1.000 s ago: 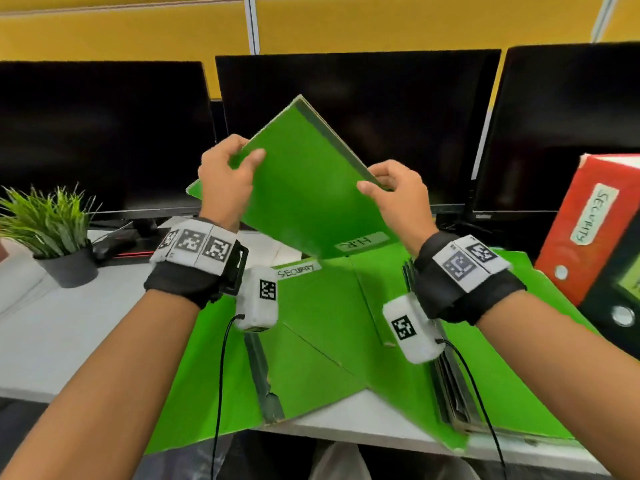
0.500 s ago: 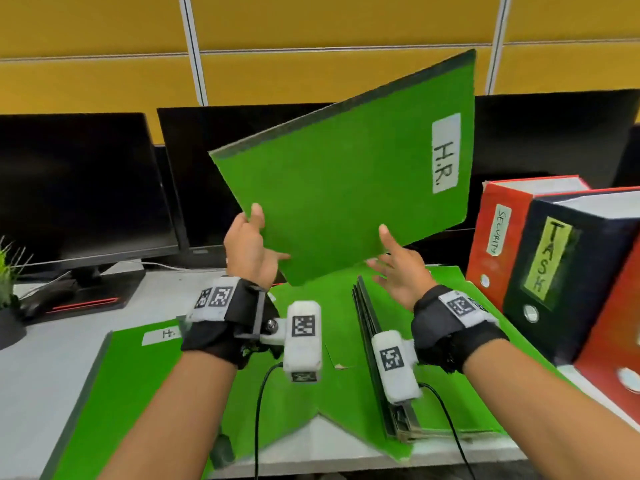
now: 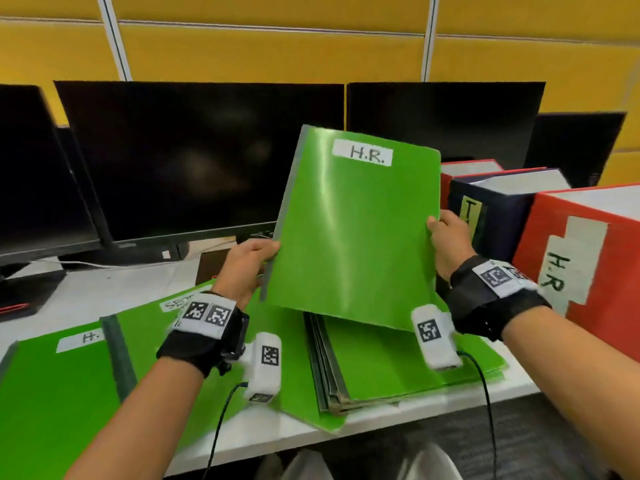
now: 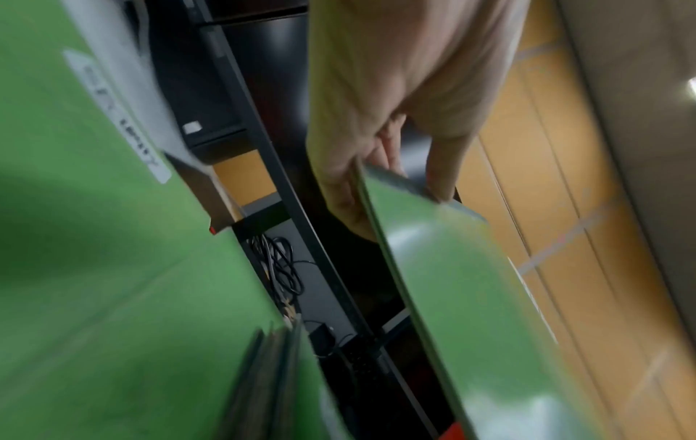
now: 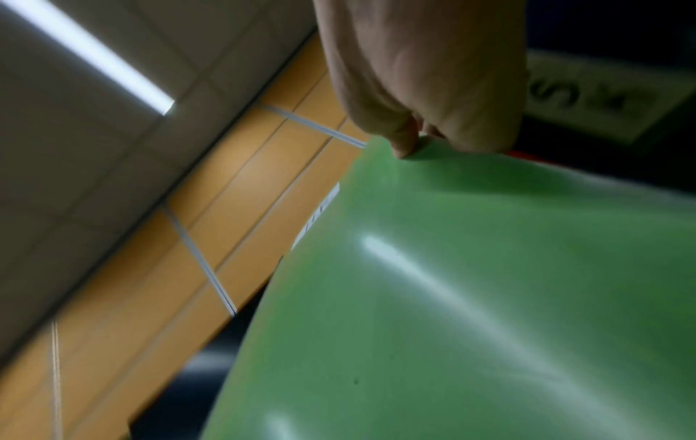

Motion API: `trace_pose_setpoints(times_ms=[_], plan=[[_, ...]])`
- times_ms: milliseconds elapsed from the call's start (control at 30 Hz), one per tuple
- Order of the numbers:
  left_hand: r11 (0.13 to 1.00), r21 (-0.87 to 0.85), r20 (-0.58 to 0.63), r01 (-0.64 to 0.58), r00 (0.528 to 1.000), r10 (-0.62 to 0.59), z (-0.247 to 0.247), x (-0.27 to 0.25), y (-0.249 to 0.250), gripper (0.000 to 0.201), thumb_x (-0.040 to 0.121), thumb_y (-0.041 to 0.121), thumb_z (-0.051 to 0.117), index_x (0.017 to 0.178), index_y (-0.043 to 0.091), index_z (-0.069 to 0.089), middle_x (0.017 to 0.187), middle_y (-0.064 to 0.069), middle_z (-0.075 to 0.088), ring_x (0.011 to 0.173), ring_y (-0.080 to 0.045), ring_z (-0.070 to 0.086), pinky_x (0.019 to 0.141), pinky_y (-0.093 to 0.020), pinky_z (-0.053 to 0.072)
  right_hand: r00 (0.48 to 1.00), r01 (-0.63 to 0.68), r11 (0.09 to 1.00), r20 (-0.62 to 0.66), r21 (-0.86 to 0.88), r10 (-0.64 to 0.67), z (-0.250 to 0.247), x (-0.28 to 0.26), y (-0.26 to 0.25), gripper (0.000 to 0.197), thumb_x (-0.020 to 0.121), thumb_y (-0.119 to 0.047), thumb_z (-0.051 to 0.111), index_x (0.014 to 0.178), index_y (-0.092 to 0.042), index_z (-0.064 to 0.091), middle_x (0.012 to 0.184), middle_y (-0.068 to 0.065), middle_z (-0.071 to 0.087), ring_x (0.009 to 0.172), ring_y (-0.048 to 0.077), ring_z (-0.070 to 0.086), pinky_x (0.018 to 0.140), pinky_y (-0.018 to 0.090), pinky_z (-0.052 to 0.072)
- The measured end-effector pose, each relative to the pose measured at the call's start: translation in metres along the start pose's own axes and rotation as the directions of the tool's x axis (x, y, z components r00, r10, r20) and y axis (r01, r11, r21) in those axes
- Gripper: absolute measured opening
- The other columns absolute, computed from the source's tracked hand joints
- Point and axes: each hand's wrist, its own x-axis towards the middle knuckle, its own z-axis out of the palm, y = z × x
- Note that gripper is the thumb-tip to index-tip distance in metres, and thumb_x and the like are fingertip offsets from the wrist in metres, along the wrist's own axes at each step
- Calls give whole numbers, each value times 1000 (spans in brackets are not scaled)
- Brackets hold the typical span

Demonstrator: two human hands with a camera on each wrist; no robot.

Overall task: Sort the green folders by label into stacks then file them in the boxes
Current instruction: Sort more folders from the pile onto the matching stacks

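I hold a green folder (image 3: 349, 233) labelled H.R. upright above the desk, label at the top. My left hand (image 3: 247, 268) grips its grey spine edge (image 4: 399, 181); my right hand (image 3: 446, 237) pinches its right edge (image 5: 425, 148). Below it lies a stack of green folders (image 3: 391, 368). Another green H.R. folder (image 3: 62, 382) lies at the near left, with a folder marked SECURITY (image 3: 145, 327) beside it. A red box file (image 3: 585, 258) labelled H.R. stands at the right, next to a dark blue box file (image 3: 498, 209) and another red one (image 3: 471, 166) behind it.
Black monitors (image 3: 194, 157) line the back of the white desk (image 3: 114, 289), in front of a yellow partition wall. Cables (image 4: 280, 262) lie behind the folders. The desk's front edge runs just below the folder stack.
The H.R. folder has been turned from a tilted, raised pose with the label on the right to upright with the label at the top, and lowered. Both hands now grip its side edges.
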Motion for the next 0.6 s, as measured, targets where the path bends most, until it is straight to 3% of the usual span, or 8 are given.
trace_pose_setpoints(times_ms=[100, 200, 333, 500, 567, 600], plan=[[928, 357, 100, 107, 983, -152, 13, -8, -18, 5, 91, 11, 56, 94, 11, 52, 67, -1, 49, 58, -12, 44, 53, -19, 40, 997, 70, 958, 6, -280, -71, -10, -2, 9, 36, 89, 2, 43, 121, -4, 58, 121, 16, 60, 109, 29, 57, 97, 42, 47], [865, 472, 63, 172, 972, -228, 25, -11, -34, 14, 92, 16, 57, 100, 9, 47, 71, -1, 47, 63, -13, 45, 61, -24, 43, 998, 42, 867, 66, -496, -10, -13, -9, 19, 37, 88, 2, 43, 124, -2, 55, 128, 18, 56, 116, 36, 53, 99, 42, 45], [749, 633, 58, 198, 952, -301, 37, -12, -39, 27, 93, 19, 56, 73, 11, 40, 65, -4, 42, 55, -15, 42, 54, -24, 40, 976, 17, 707, 166, -707, 142, -11, -9, 33, 41, 88, -12, 51, 126, 2, 46, 126, 24, 52, 111, 38, 54, 86, 39, 48], [585, 798, 76, 145, 939, -336, 46, -10, -41, 34, 93, 26, 55, 65, 11, 43, 54, -1, 51, 38, -9, 51, 45, -18, 46, 912, 74, 459, 246, -885, 328, -16, -2, 50, 65, 80, -34, 59, 136, -10, 39, 133, 20, 47, 120, 38, 48, 102, 46, 42], [544, 830, 77, 124, 940, -332, 50, -11, -44, 32, 92, 27, 57, 68, 9, 46, 46, 1, 53, 24, -2, 48, 43, -17, 46, 876, 135, 390, 293, -911, 382, -18, -5, 50, 48, 82, -34, 59, 122, -7, 51, 120, 12, 54, 114, 32, 52, 98, 38, 44], [526, 843, 80, 117, 938, -337, 53, -12, -45, 27, 91, 27, 58, 76, 6, 49, 49, 0, 55, 23, -1, 48, 44, -18, 48, 854, 155, 373, 313, -915, 415, -18, -8, 50, 32, 86, -31, 58, 107, -6, 55, 106, 7, 55, 103, 27, 54, 89, 32, 46]])
